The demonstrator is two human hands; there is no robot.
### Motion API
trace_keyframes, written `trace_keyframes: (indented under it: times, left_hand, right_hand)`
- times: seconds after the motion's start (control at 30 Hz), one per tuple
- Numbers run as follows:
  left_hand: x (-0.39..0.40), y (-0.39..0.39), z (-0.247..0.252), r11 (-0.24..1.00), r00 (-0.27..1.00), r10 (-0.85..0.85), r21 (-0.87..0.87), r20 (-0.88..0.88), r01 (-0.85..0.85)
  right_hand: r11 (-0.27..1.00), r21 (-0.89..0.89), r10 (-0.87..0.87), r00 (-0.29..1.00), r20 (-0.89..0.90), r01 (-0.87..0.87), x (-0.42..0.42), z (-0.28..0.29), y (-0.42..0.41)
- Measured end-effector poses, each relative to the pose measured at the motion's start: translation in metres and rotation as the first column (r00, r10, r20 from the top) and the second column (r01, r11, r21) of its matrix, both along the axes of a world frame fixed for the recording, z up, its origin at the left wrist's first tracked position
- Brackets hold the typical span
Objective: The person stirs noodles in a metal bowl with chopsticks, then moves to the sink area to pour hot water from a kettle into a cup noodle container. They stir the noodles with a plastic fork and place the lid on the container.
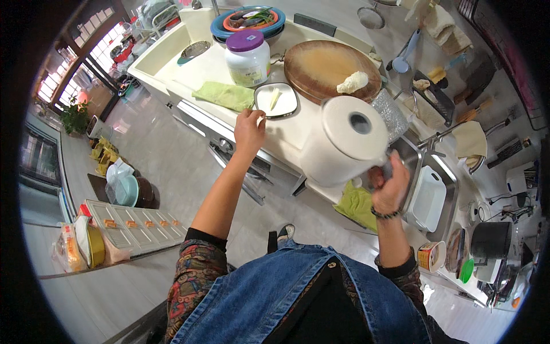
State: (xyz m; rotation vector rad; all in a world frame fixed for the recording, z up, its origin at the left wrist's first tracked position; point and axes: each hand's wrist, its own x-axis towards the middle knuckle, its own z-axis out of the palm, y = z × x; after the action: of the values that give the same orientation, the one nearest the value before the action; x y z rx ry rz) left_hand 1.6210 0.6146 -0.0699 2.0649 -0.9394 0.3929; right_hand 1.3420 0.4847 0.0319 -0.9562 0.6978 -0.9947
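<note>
My left hand (pixel 250 129) is at the counter's front edge, fingers bent and thumb apart, close to a green cloth (pixel 223 95) and a small dark-rimmed white plate (pixel 284 103). A pale green vegetable piece (pixel 274 98) lies on that plate. My blurred right hand (pixel 392 180) is curled at the lower right side of a large white lidded container (pixel 316 152) with a grey disc in its lid; whether it grips a handle there is not clear. Behind the container, a round wooden board (pixel 309 64) holds a pale lump of dough (pixel 353 82).
A white jar with a purple lid (pixel 247 64) stands beside stacked basins (pixel 219 28). Another green cloth (pixel 356 202) hangs over the counter edge. At right, a white tub (pixel 427 200) sits in the steel sink (pixel 451 185). Below the counter a door or drawer (pixel 234 170) stands out.
</note>
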Motion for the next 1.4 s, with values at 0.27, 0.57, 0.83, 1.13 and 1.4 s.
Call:
trace_keyframes:
  times: [0.27,0.57,0.83,1.13,1.4]
  left_hand:
    - [0.038,-0.022,-0.018,0.911,0.986,-0.165,0.389,0.033,0.139]
    - [0.016,0.055,0.035,0.939,0.967,-0.178,0.325,0.180,0.112]
    - [-0.082,0.119,0.069,0.798,0.877,-0.469,0.478,0.107,0.368]
    - [-0.195,0.025,0.043,0.423,0.492,-0.869,0.423,-0.063,0.801]
    - [-0.331,-0.054,0.030,0.197,0.241,-0.969,0.444,-0.045,0.874]
  right_hand:
    - [0.997,0.039,-0.071,0.997,0.010,0.071,0.081,-0.028,-0.001]
    - [0.987,-0.150,-0.073,0.996,-0.059,0.063,0.123,-0.072,-0.010]
    - [0.694,-0.691,-0.209,0.861,-0.464,-0.204,0.100,-0.060,-0.005]
    - [0.310,-0.769,-0.375,0.671,-0.639,-0.559,-0.109,-0.036,0.023]
    - [0.172,-0.522,-0.579,0.343,-0.740,-0.835,-0.219,-0.062,0.008]
